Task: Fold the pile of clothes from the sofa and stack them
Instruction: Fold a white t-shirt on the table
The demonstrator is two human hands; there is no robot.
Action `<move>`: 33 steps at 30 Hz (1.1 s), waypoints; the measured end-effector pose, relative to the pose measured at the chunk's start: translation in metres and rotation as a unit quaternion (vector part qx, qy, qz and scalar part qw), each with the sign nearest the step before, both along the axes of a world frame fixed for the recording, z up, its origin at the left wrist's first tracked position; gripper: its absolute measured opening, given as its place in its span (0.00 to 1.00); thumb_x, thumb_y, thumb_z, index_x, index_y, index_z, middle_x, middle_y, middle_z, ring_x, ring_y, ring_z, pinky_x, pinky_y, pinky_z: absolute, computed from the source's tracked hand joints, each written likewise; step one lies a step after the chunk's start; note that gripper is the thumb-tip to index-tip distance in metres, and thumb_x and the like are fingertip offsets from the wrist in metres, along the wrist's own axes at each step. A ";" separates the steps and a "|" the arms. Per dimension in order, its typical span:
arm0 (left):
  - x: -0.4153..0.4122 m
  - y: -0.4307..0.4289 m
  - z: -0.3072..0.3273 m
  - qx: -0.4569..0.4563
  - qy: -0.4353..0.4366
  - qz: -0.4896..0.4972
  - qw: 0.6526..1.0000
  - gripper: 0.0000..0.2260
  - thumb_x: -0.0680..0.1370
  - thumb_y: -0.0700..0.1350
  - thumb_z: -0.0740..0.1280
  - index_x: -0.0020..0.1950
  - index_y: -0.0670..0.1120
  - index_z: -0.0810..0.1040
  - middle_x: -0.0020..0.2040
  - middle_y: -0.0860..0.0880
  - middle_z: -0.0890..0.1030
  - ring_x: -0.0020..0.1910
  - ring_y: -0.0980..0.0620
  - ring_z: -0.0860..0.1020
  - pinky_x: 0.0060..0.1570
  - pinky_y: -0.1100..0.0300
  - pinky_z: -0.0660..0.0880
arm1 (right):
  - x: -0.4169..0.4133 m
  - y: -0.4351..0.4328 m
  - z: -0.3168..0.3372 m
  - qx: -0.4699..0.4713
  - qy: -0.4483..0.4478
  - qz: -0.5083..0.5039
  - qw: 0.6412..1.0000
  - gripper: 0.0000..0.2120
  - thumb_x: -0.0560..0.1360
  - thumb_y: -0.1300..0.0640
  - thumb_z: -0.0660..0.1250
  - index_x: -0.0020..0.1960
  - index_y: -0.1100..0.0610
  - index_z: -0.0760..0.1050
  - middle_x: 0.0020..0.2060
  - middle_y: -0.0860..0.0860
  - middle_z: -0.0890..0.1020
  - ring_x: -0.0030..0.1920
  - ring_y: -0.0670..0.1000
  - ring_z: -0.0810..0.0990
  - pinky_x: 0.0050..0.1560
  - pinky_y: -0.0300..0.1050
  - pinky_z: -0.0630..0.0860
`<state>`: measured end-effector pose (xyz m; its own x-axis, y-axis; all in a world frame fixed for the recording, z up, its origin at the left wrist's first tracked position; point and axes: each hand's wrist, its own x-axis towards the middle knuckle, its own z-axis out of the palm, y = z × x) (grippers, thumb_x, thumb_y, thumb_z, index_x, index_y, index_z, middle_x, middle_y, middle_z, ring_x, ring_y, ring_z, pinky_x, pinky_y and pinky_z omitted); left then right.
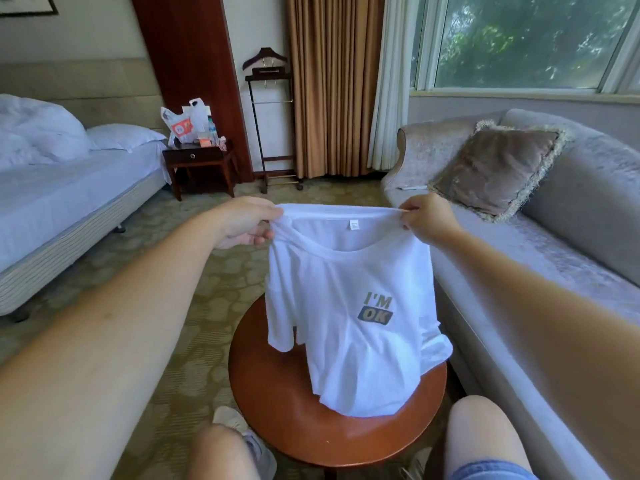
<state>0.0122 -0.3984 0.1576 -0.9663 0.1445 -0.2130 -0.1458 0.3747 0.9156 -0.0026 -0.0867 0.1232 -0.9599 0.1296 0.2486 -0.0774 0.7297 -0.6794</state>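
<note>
A white T-shirt [346, 327] with an "I'M OK" print hangs in front of me, its hem resting on a round wooden table [277, 403]. My left hand [247, 221] grips the shirt's left shoulder. The right shoulder is pinched between the thumb and fingers of my right hand [427, 218]. The shirt is stretched between both hands, its front facing me, the neck label showing. No other loose clothes are visible on the sofa [554, 258].
The grey sofa runs along the right with a brown fringed cushion [498, 171]. A bed [69, 195] stands at the left, a nightstand [199, 161] with bags beside it, a valet stand [270, 126] at the back. My knees are at the bottom edge.
</note>
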 end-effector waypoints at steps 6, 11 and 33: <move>-0.013 0.001 -0.013 0.008 0.058 0.101 0.993 0.08 0.84 0.46 0.58 0.61 0.46 0.71 0.52 0.48 0.75 0.35 0.50 0.82 0.36 0.59 0.77 | -0.009 0.001 -0.036 -0.083 -0.122 0.057 0.987 0.07 0.79 0.63 0.59 0.50 0.65 0.74 0.33 0.60 0.81 0.35 0.56 0.85 0.45 0.57 0.83; -0.018 -0.007 -0.031 -0.244 0.134 0.094 0.956 0.09 0.83 0.45 0.52 0.47 0.44 0.69 0.43 0.42 0.76 0.38 0.43 0.83 0.47 0.48 0.79 | -0.002 0.003 -0.046 -0.142 -0.177 0.090 0.970 0.12 0.76 0.53 0.70 0.51 0.63 0.78 0.36 0.60 0.83 0.35 0.52 0.84 0.44 0.45 0.83; 0.097 -0.016 0.043 -0.214 0.076 0.012 0.974 0.07 0.85 0.42 0.52 0.51 0.43 0.68 0.43 0.41 0.72 0.24 0.52 0.80 0.20 0.64 0.71 | 0.093 -0.002 0.052 -0.053 -0.014 0.075 0.996 0.08 0.79 0.65 0.60 0.45 0.63 0.78 0.28 0.57 0.77 0.27 0.52 0.76 0.32 0.43 0.77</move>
